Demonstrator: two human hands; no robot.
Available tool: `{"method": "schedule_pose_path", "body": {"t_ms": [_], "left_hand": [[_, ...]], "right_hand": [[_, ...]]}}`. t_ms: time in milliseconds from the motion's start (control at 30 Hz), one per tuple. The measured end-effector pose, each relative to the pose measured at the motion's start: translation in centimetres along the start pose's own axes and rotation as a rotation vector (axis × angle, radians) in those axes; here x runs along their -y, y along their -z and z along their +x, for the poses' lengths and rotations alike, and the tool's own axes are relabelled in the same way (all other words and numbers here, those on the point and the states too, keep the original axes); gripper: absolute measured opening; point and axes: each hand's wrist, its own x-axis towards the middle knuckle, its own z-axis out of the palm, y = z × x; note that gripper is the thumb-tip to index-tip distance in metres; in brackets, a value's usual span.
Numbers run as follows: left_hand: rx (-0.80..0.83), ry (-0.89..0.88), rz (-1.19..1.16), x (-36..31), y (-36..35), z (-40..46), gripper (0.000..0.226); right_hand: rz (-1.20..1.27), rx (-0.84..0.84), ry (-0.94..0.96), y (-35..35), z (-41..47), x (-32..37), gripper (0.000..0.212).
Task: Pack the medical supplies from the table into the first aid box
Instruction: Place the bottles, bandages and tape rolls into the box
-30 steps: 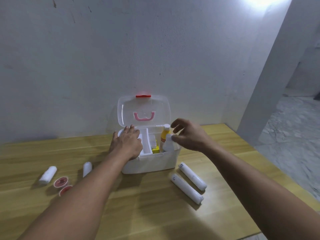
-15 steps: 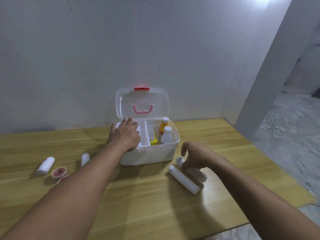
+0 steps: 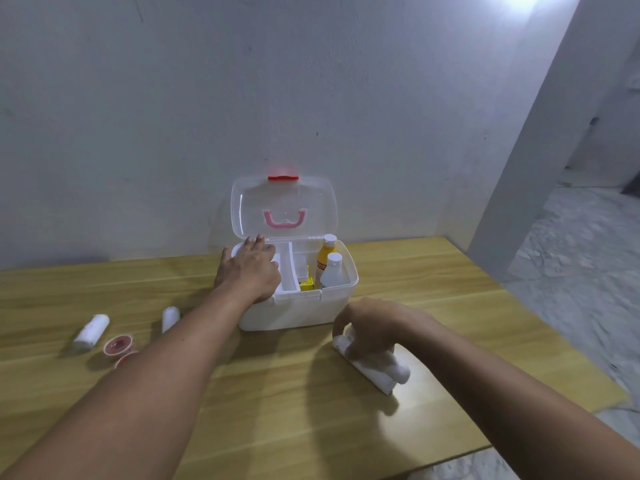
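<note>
The white first aid box (image 3: 301,311) stands open on the wooden table (image 3: 277,410), its clear lid (image 3: 311,202) upright against the wall. Inside at the right stand an orange bottle (image 3: 326,254) and a white bottle (image 3: 332,271), with a small yellow box (image 3: 307,283) beside them. My left hand (image 3: 250,271) lies flat on the box's left rim, fingers apart. My right hand (image 3: 367,329) is closed over two long white rolls (image 3: 377,368) lying side by side on the table, right of the box front.
On the table to the left lie two short white rolls (image 3: 90,329) (image 3: 170,317) and two small red-topped round tubs (image 3: 118,344) (image 3: 126,358). A grey wall stands just behind the box. The table's right edge (image 3: 540,317) drops to a stone floor.
My right hand left the bottles in the box, dropped to the table and closed over the two long rolls, which now lie together. My left hand stayed on the box.
</note>
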Motion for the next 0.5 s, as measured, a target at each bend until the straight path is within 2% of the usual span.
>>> {"method": "schedule_pose_path", "body": {"t_ms": [100,267,367,500], "left_hand": [[-0.006,-0.005,-0.005,0.1,-0.1,0.1,0.052],[-0.005,-0.005,-0.017,0.1,-0.1,0.1,0.052],[-0.008,-0.007,-0.017,0.1,-0.1,0.0,0.052],[-0.005,-0.004,-0.027,0.1,-0.1,0.0,0.052]], "right_hand": [[0.022,-0.039,0.048,0.4,-0.6,0.4,0.027],[0.171,-0.210,0.103,3.5,-2.5,0.2,0.023],[0.292,-0.382,0.201,6.6,-3.7,0.1,0.028],[0.539,-0.624,0.330,9.3,-3.2,0.7,0.024]]}}
